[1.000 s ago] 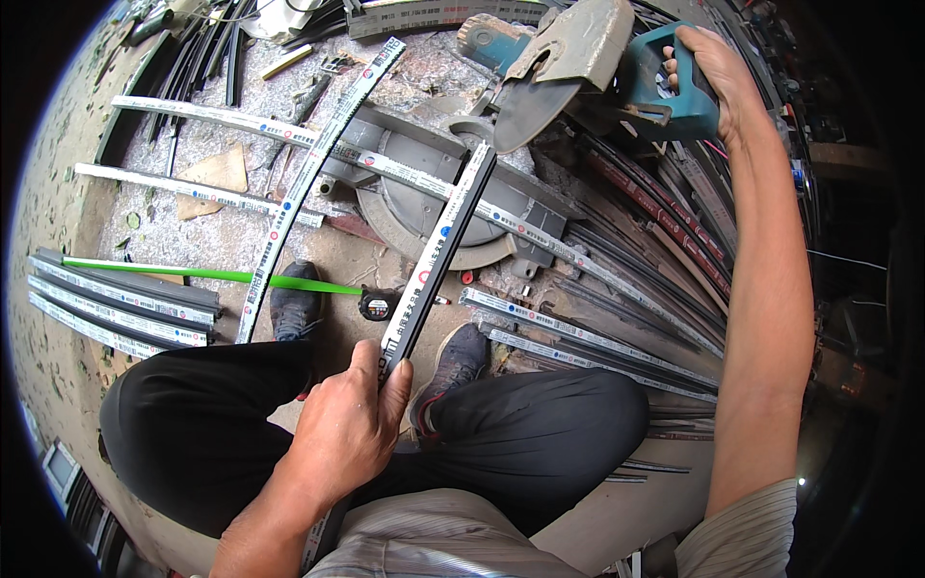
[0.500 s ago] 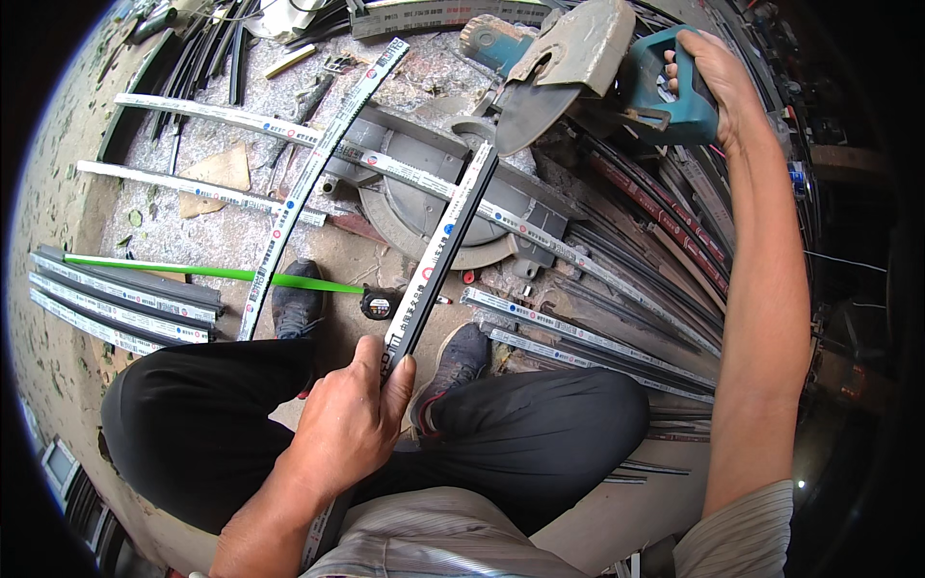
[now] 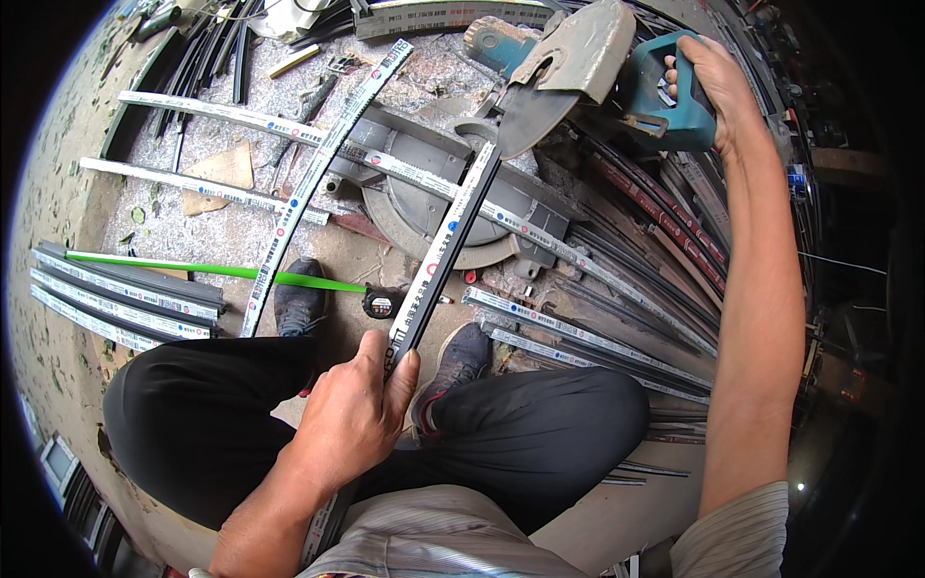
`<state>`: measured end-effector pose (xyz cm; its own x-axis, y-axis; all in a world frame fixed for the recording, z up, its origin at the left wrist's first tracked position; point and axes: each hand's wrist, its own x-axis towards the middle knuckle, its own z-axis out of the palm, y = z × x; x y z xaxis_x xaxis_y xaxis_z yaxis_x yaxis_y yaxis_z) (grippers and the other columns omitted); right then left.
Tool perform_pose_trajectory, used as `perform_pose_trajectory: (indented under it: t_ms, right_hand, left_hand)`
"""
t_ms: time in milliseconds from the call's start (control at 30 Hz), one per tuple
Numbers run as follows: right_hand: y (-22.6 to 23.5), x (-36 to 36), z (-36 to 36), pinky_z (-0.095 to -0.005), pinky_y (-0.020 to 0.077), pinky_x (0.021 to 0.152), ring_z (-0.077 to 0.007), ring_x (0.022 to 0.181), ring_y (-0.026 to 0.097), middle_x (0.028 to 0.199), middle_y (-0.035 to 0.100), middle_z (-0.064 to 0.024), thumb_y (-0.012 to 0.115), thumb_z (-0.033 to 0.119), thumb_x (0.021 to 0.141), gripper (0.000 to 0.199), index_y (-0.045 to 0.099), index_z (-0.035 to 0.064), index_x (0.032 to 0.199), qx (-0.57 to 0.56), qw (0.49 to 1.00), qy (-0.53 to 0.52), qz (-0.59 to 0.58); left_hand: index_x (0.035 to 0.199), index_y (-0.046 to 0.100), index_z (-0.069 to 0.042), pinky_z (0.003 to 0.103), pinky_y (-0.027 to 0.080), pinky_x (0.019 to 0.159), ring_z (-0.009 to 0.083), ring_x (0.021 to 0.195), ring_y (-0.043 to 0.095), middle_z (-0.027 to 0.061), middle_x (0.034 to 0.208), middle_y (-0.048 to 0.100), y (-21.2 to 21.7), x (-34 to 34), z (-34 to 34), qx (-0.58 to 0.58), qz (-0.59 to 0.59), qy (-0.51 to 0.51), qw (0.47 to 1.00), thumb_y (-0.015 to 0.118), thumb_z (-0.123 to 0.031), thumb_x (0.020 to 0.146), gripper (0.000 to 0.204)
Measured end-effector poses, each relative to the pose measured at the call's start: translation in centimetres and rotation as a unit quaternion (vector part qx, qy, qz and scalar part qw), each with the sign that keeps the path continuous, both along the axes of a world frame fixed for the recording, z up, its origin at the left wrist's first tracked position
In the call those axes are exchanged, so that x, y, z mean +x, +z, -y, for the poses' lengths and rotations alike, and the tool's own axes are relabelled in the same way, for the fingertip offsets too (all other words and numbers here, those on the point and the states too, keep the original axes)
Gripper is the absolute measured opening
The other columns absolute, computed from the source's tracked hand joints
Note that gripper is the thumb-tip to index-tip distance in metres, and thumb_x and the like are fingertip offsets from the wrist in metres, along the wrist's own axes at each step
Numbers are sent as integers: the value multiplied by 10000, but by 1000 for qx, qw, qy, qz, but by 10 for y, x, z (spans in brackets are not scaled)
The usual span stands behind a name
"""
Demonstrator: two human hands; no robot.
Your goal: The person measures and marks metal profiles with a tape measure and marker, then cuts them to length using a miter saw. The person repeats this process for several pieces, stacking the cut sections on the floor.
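My left hand [image 3: 352, 414] is closed around the lower part of a long black profile strip [image 3: 446, 246] with white printed film on one face. The strip slants up and away, its far end close by the saw blade [image 3: 535, 118]. At the upper right, my right hand [image 3: 725, 91] grips the teal handle [image 3: 689, 101] of a miter saw, whose head is raised. Beneath the held strip, another film-covered strip [image 3: 409, 173] lies across the saw's grey round base [image 3: 434, 231]. Whether the blade is spinning I cannot tell.
A tape measure [image 3: 383, 302] lies between my shoes with its green blade [image 3: 222, 272] pulled out left. Another strip [image 3: 303, 207] crosses the lying ones. Cut strips [image 3: 125, 299] are stacked at the left, with more [image 3: 578, 337] by my right knee. Dark red profiles [image 3: 665, 207] lie right of the saw.
The saw handle and my right hand have sunk very slightly. My left hand and its strip have hardly moved; the view has shifted a little.
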<state>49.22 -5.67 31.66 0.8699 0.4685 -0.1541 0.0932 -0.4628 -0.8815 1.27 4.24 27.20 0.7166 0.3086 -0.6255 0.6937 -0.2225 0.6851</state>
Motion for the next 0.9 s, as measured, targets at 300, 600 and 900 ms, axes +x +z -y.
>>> perform_pose_trajectory:
  t_ms: [300,600,900]
  right_hand:
    - [1,-12,0,-247,579,533,-76,639,627,905,659,-41,611,211,1072,256,554,39,1252,13,1000,0,8]
    - [-1,-20,0,-255,569,535,-85,640,621,914,657,-59,633,197,1050,406,491,25,1389,24,1000,-8,13]
    - [-4,-22,1,-266,570,537,-90,649,632,924,663,-57,642,213,1043,458,476,37,1431,19,999,-20,28]
  left_hand:
    - [1017,486,7,538,461,573,537,665,604,284,667,582,-1,0,-1,2,12,-1,1000,604,-260,1104,305]
    - [1008,493,9,555,467,590,506,652,602,275,661,590,-2,1,-2,-9,12,4,1000,604,-254,1099,300]
    - [1004,485,4,509,439,581,511,641,548,258,678,551,-4,0,-1,-13,6,12,1000,601,-271,1112,318]
